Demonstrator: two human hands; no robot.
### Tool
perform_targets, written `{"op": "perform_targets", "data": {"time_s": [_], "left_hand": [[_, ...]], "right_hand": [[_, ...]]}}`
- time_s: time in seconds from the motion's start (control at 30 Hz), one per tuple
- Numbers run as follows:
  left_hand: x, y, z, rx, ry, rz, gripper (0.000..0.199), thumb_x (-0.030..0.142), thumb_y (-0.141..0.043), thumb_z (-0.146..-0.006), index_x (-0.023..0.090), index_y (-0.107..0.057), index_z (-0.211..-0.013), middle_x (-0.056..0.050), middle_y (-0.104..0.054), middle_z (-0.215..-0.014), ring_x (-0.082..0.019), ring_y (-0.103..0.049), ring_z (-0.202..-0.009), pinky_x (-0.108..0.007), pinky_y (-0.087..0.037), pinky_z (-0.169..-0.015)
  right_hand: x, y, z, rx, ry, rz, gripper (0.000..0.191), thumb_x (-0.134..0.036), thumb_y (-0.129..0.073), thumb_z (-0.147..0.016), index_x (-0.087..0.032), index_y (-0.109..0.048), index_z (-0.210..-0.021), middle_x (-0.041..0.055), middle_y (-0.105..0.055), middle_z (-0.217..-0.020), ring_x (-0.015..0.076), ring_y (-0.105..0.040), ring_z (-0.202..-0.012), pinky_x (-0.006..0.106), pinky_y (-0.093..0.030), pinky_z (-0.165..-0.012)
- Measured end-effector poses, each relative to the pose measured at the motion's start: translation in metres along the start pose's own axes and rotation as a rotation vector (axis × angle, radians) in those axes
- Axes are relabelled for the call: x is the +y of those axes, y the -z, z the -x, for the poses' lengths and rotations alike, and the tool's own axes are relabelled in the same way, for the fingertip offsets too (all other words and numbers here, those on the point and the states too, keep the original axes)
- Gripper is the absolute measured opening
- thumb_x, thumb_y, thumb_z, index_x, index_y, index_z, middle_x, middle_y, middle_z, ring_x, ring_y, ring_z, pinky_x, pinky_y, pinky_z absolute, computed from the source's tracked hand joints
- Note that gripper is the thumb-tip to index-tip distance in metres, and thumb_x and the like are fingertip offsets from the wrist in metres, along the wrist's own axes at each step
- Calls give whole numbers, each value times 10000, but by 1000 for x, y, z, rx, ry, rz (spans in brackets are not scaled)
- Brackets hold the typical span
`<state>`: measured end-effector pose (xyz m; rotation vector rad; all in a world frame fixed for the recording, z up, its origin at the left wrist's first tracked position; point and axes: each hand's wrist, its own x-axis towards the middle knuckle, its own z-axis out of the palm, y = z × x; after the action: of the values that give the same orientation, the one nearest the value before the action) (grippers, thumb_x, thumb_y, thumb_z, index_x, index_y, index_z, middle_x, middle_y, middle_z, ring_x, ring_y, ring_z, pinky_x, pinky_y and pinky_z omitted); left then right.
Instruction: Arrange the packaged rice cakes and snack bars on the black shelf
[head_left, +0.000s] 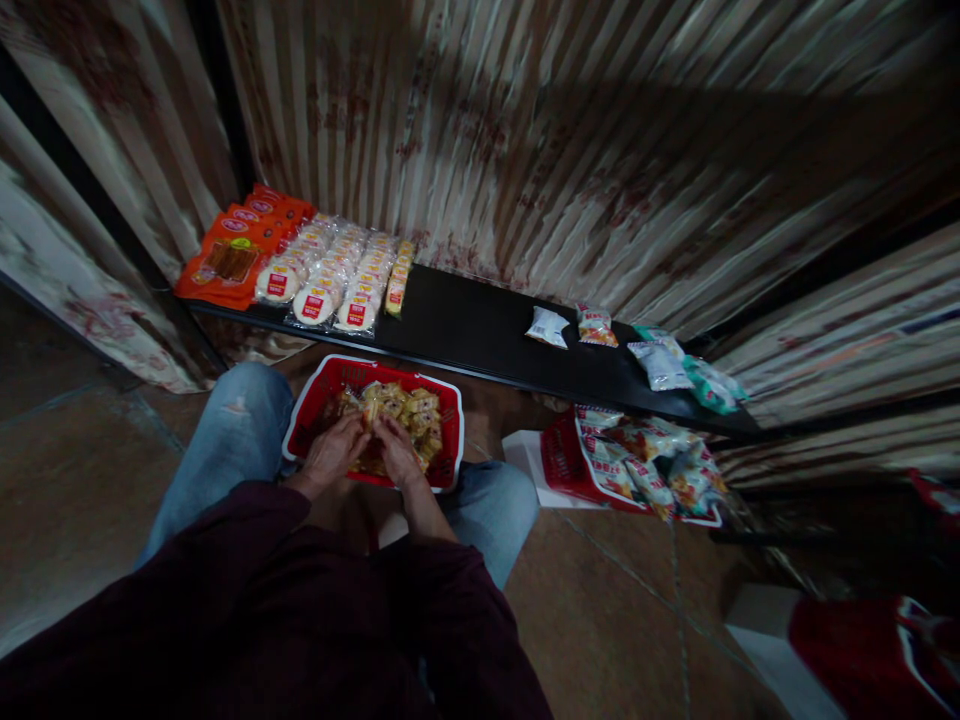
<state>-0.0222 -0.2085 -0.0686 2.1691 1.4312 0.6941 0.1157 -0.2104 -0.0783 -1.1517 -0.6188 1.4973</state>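
Between my knees is a red basket with a white rim (459, 420), holding several yellowish snacks in clear wrappers (424, 420). My left hand (337, 450) reaches into it, fingers closed around a small wrapped snack (370, 412). My right hand (396, 450) is close beside it, its fingers pinched on the same snack. Both hands are just above the other wrapped snacks. The fingers partly cover the snack, so its far details are hard to make out.
A low black shelf (472, 320) crosses in front, bearing orange packets (232, 255), rows of round white crackers (315, 300), a narrow yellow row (400, 280) and small bags (547, 327) at right. Below, another red basket (561, 460) holds bagged snacks (652, 460). Pleated curtains hang behind.
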Motion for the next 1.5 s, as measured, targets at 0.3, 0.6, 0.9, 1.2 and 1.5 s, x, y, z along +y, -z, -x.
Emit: {"op": "perform_targets", "data": {"time_s": [0.3, 0.6, 0.9, 1.2, 1.5], "left_hand": [[4, -6, 3, -24, 41, 198, 365, 197, -410, -826, 218, -570, -1153, -84, -499, -1341, -212, -473, -1244, -383, -343, -1097], [1, -12, -2, 98, 53, 255, 348, 271, -390, -857, 210, -547, -1161, -107, -574, -1229, -217, -550, -1160, -381, -419, -1032], [13, -5, -22, 226, 40, 281, 320, 262, -405, -856, 228, -548, -1140, -89, -597, -1192, -200, -564, -1131, -368, -444, -1007], [39, 31, -77, 291, -59, 309, 394, 178, -374, -848, 197, -489, -1224, -99, -532, -1303, -195, -485, -1233, -388, -375, -1074], [47, 42, -137, 333, -73, 282, 376, 105, -416, -780, 187, -565, -1115, -101, -509, -1329, -219, -461, -1258, -414, -380, -1076]], "right_hand": [[15, 4, -8, 88, -1, -59, 287, -262, -716, -579, -218, -657, -857, 13, -718, -875, 166, -636, -837, 300, -486, -819], [6, 3, -2, 35, 47, 17, 323, -373, -727, -645, -213, -681, -921, 40, -713, -957, 197, -633, -924, 329, -470, -886], [-31, -12, -5, -74, 202, 176, 261, -380, -664, -730, -239, -668, -950, 24, -700, -967, 195, -630, -873, 321, -478, -855], [-92, -31, -43, -12, 418, 337, 287, -255, -626, -750, -248, -650, -1036, 4, -687, -1036, 199, -612, -959, 317, -434, -930], [-124, -34, -110, 28, 463, 423, 255, -191, -612, -697, -225, -656, -945, 2, -707, -905, 183, -623, -849, 318, -467, -861]]}}
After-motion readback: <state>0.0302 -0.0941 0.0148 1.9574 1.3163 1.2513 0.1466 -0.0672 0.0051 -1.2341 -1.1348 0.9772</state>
